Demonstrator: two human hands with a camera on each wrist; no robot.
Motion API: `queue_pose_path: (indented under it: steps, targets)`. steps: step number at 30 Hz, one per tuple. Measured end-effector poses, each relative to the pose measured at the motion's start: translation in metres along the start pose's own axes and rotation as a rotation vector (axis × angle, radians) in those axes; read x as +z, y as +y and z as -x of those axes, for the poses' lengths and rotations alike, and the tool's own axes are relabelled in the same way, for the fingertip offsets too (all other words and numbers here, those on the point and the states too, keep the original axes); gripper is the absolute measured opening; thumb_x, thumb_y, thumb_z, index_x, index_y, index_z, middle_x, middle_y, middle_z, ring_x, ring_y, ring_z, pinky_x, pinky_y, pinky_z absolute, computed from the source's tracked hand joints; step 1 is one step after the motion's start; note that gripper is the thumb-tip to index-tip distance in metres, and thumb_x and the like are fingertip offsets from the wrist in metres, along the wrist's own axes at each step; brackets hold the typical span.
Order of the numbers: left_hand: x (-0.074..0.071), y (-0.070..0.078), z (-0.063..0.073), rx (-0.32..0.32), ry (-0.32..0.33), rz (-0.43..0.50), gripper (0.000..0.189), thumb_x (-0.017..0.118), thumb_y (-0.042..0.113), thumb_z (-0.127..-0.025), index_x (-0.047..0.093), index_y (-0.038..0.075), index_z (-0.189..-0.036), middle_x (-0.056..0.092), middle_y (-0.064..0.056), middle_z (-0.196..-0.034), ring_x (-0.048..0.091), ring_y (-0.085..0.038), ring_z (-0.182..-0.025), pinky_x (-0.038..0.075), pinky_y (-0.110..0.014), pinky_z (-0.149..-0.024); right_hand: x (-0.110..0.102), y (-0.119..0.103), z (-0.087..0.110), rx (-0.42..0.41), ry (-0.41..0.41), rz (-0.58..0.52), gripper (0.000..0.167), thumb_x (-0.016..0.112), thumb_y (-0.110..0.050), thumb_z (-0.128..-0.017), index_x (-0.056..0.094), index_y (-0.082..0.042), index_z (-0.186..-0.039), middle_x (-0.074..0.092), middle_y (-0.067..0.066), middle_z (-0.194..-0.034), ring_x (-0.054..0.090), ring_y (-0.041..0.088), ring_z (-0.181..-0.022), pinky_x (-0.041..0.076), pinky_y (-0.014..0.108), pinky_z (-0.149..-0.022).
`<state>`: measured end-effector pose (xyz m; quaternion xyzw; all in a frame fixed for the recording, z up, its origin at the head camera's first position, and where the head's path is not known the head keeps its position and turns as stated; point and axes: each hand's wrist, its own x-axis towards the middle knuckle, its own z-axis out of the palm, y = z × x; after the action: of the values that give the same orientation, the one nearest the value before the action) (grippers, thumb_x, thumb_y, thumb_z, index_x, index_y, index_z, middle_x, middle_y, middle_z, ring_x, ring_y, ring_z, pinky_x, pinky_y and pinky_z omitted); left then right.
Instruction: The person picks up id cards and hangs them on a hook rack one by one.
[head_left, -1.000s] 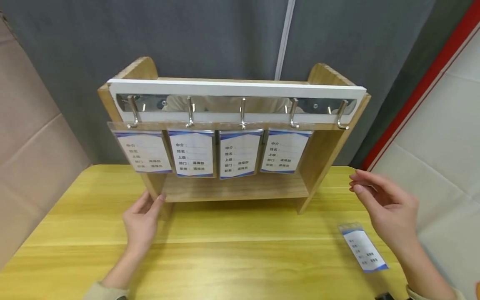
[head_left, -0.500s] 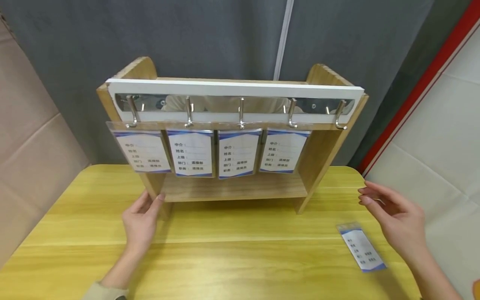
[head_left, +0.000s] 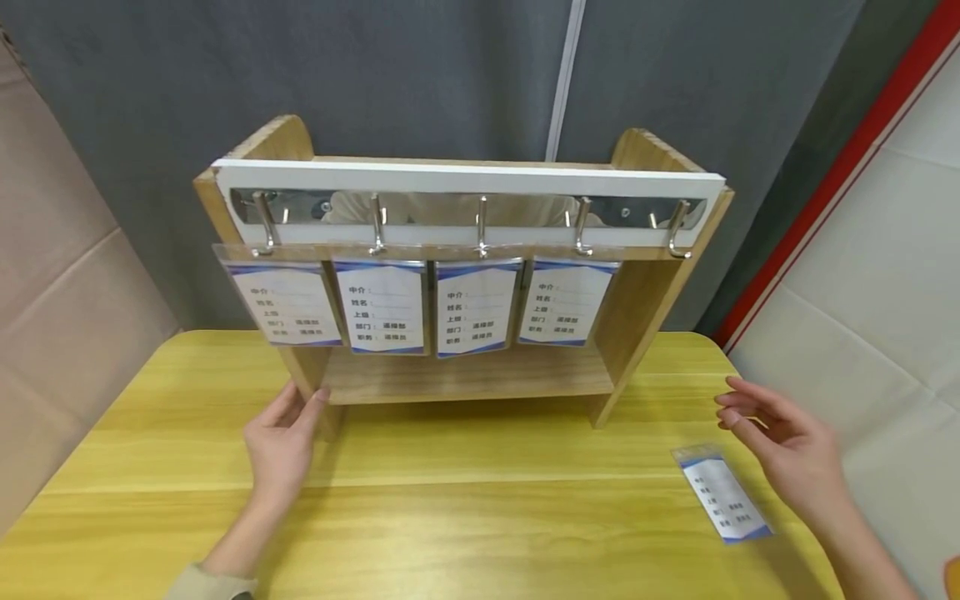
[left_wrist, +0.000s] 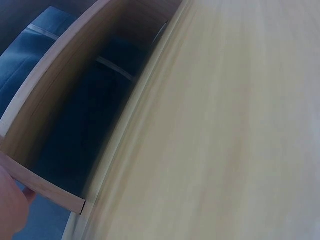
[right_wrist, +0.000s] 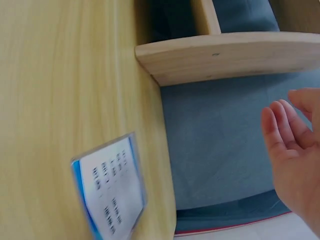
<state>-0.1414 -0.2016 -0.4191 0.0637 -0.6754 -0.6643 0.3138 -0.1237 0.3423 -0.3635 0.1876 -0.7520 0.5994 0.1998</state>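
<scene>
My left hand (head_left: 281, 446) grips the lower left side panel of a small wooden shelf (head_left: 472, 379), thumb at the front. In the left wrist view only part of this hand (left_wrist: 12, 207) shows at the panel's edge. My right hand (head_left: 795, 446) hovers beside the shelf on the right, fingers loosely bent, holding nothing. Close to it, a badge in a clear sleeve (head_left: 723, 500) lies flat on the table. The right wrist view shows the badge (right_wrist: 112, 190) apart from the hand (right_wrist: 295, 145). Several similar badges (head_left: 381, 307) hang from metal hooks along the shelf front.
A white rail (head_left: 465, 177) with a metal hook strip runs across the shelf top. Its rightmost hook (head_left: 678, 229) bears no badge. The shelf stands on a yellow wood-grain table (head_left: 450, 517), with a grey curtain (head_left: 420, 75) behind and a white panel (head_left: 877, 275) on the right.
My right hand has moved slightly right and lower, with nothing in it. The left hand keeps its grip on the shelf, and the badges stay where they were.
</scene>
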Motion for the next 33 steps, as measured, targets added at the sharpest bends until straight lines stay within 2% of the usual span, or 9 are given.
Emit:
queue_pose_path:
  steps: [7, 10, 17, 23, 29, 33]
  targets:
    - [0.0, 0.0, 0.0, -0.002, 0.001, 0.011, 0.039, 0.072, -0.006, -0.092, 0.065, -0.003, -0.13, 0.067, -0.012, -0.121, 0.071, 0.001, -0.098, 0.059, -0.022, -0.087, -0.01, 0.021, 0.006, 0.08, -0.169, 0.34, 0.054, 0.068, 0.018, -0.09, 0.055, 0.005, -0.141, 0.071, -0.015, -0.112, 0.068, 0.0, -0.096, 0.058, 0.01, -0.083]
    - [0.0, -0.001, 0.0, 0.001, 0.002, 0.007, 0.039, 0.071, -0.006, -0.092, 0.065, -0.003, -0.13, 0.066, -0.015, -0.122, 0.071, 0.001, -0.098, 0.059, -0.022, -0.087, -0.013, 0.03, 0.009, 0.091, -0.2, 0.342, 0.054, 0.067, 0.016, -0.091, 0.055, 0.004, -0.142, 0.071, -0.015, -0.113, 0.069, 0.001, -0.096, 0.059, 0.011, -0.081]
    - [0.0, -0.002, 0.0, 0.011, 0.004, 0.02, 0.039, 0.071, -0.008, -0.092, 0.064, -0.005, -0.13, 0.064, -0.018, -0.124, 0.07, 0.001, -0.1, 0.059, -0.023, -0.088, -0.017, 0.044, 0.012, 0.077, -0.186, 0.332, 0.055, 0.067, 0.018, -0.09, 0.06, -0.002, -0.14, 0.073, -0.015, -0.111, 0.068, -0.001, -0.095, 0.055, 0.006, -0.083]
    - [0.0, 0.0, 0.0, -0.014, -0.001, 0.044, 0.039, 0.071, -0.007, -0.092, 0.064, -0.004, -0.131, 0.064, -0.016, -0.124, 0.07, 0.001, -0.1, 0.058, -0.023, -0.089, -0.022, 0.053, 0.014, 0.067, -0.199, 0.354, 0.055, 0.067, 0.021, -0.087, 0.06, 0.001, -0.138, 0.07, -0.019, -0.111, 0.066, -0.003, -0.094, 0.054, 0.006, -0.083]
    - [0.0, 0.001, 0.002, -0.03, 0.005, 0.025, 0.039, 0.072, -0.006, -0.092, 0.065, -0.003, -0.13, 0.066, -0.015, -0.123, 0.071, 0.001, -0.097, 0.059, -0.021, -0.087, -0.029, 0.063, 0.016, 0.073, -0.203, 0.38, 0.054, 0.07, 0.02, -0.086, 0.06, 0.004, -0.136, 0.071, -0.019, -0.11, 0.067, -0.003, -0.094, 0.054, 0.005, -0.082]
    - [0.0, 0.001, 0.001, -0.026, 0.008, 0.016, 0.038, 0.072, -0.005, -0.092, 0.065, -0.002, -0.13, 0.066, -0.014, -0.122, 0.071, 0.001, -0.097, 0.059, -0.021, -0.087, -0.035, 0.068, 0.018, 0.13, -0.221, 0.455, 0.05, 0.074, 0.013, -0.086, 0.059, 0.008, -0.134, 0.072, -0.013, -0.109, 0.066, -0.004, -0.093, 0.054, 0.004, -0.079]
